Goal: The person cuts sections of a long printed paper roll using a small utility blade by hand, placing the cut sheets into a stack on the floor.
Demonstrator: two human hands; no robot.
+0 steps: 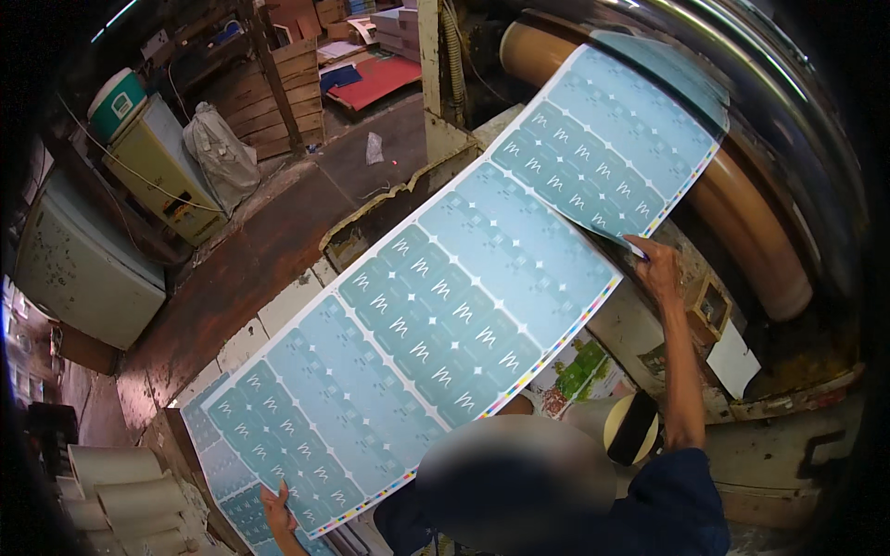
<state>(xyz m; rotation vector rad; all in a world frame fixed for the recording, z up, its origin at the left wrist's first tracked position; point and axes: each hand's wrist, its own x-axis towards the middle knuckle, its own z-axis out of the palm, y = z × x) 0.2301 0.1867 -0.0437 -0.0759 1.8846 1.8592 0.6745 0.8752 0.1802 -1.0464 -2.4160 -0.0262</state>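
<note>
A long printed sheet [445, 306], pale blue and teal with white squiggle marks, lies diagonally across the work surface. Its near left end is pinched by my left hand [276, 511], with the thumb on top. A second printed sheet [640, 120] of the same pattern overlaps its far end and runs up against a shiny roller [667, 79]. My right hand [660, 271] grips the near right corner of that upper sheet, whose edge is slightly lifted. Something small and dark purple shows at those fingers; I cannot make out what it is. More printed sheets [218, 463] lie under the near left end.
Brown rollers [769, 232] curve along the right side of the machine. A small wooden box [709, 310] and a white card [735, 360] sit beside my right forearm. A paper roll [612, 426] lies near my body. Paper rolls [139, 496] are stacked at lower left.
</note>
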